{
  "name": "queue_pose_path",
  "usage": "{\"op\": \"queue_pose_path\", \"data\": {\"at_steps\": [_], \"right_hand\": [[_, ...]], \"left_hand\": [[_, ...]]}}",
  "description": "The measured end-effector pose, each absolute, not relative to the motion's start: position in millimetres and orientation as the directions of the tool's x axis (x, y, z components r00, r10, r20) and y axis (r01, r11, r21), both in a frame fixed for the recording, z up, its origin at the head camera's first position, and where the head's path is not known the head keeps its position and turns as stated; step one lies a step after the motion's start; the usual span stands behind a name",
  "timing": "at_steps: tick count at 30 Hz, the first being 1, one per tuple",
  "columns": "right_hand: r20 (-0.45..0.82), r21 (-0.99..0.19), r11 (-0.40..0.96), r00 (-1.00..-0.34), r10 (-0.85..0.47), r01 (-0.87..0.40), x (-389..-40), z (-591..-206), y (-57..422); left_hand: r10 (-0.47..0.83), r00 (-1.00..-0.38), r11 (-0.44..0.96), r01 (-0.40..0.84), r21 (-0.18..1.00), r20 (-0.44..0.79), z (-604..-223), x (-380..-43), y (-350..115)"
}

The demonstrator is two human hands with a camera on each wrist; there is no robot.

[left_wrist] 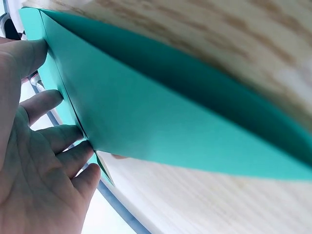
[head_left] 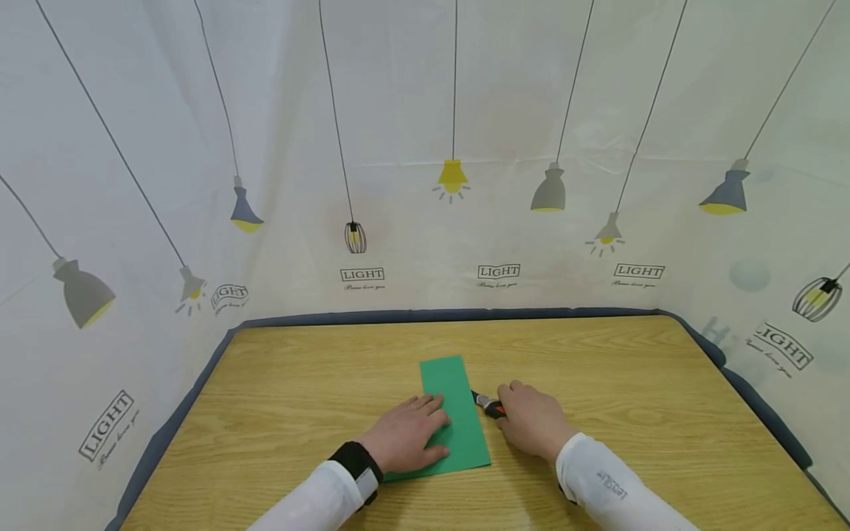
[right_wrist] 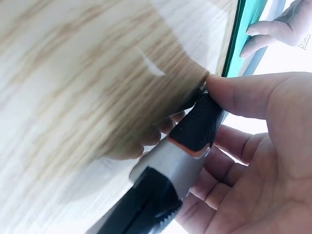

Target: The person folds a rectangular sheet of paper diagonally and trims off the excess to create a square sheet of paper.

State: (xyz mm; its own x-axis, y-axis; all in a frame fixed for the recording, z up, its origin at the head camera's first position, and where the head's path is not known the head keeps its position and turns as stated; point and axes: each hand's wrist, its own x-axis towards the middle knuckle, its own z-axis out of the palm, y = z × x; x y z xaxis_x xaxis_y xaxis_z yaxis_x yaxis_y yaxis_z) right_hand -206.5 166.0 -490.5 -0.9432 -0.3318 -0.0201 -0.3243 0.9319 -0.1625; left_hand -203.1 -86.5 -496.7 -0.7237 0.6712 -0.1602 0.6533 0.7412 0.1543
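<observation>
A green sheet of paper (head_left: 457,413) lies on the wooden table, longer than wide. In the left wrist view the paper (left_wrist: 131,112) shows two layers, with the upper one lifted slightly off the lower. My left hand (head_left: 410,434) rests on the sheet's left part, fingers spread. Just right of the sheet, my right hand (head_left: 533,419) holds a black, silver and orange utility knife (head_left: 490,405), its front end pointing at the paper's right edge. Close up in the right wrist view, the thumb touches one end of the knife (right_wrist: 168,161). Whether its blade is out I cannot tell.
The wood-grain table (head_left: 299,383) has a dark blue padded border (head_left: 412,316) along its back and sides. Behind stands a white curtain (head_left: 412,88) printed with hanging lamps. A black band (head_left: 358,461) circles the left wrist.
</observation>
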Motion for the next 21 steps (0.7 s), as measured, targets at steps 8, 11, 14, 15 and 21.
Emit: {"op": "queue_pose_path", "data": {"at_steps": [8, 11, 14, 15, 21], "right_hand": [[-0.02, -0.153, 0.936, -0.946, -0.323, -0.316, -205, -491, 172], [-0.016, -0.149, 0.938, -0.947, -0.32, -0.314, -204, -490, 176], [-0.018, -0.15, 0.939, -0.949, -0.315, -0.309, -203, -489, 179], [-0.018, -0.151, 0.939, -0.949, -0.314, -0.308, -203, -489, 180], [-0.023, -0.149, 0.94, -0.949, -0.315, -0.308, -203, -487, 182]], "left_hand": [[0.669, -0.725, 0.743, 0.652, 0.151, -0.164, -498, -204, -85], [0.669, -0.726, 0.743, 0.652, 0.149, -0.16, -498, -203, -85], [0.67, -0.726, 0.742, 0.654, 0.148, -0.157, -497, -203, -85], [0.67, -0.726, 0.742, 0.654, 0.148, -0.156, -496, -203, -85], [0.655, -0.74, 0.756, 0.64, 0.138, -0.152, -495, -205, -84]]}}
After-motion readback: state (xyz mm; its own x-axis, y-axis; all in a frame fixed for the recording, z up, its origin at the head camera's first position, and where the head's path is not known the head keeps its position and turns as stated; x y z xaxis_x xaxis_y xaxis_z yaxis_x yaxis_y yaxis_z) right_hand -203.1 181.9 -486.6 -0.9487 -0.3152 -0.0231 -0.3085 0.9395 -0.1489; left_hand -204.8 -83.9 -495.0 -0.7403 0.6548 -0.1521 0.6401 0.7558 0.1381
